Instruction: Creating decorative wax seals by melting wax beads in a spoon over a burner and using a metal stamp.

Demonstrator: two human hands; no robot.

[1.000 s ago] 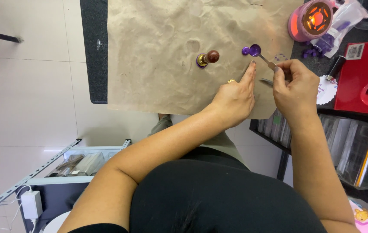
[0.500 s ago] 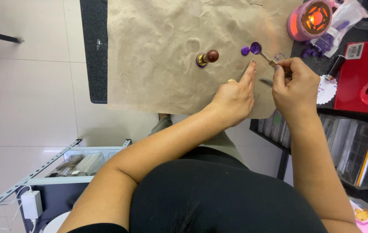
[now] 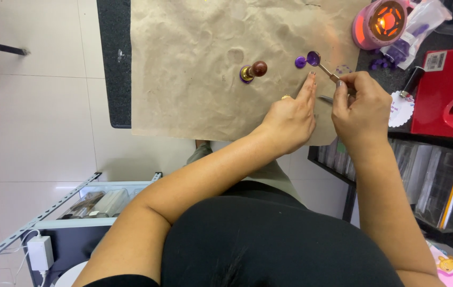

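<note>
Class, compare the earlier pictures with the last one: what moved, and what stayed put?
Almost nothing moved. The right hand still holds the spoon by the purple wax blob; the left hand still points its forefinger there. The stamp and the burner are unmoved.

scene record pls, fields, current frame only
surface: brown paper sheet over a dark mat
right hand: holds small spoon, bowl full of purple wax
left hand: index finger pressed on the paper beside the spoon
wax: purple blob on paper, next to spoon bowl
stamp: lying on paper, apart from both hands
burner: pink, flame lit
red box: right edge
</note>
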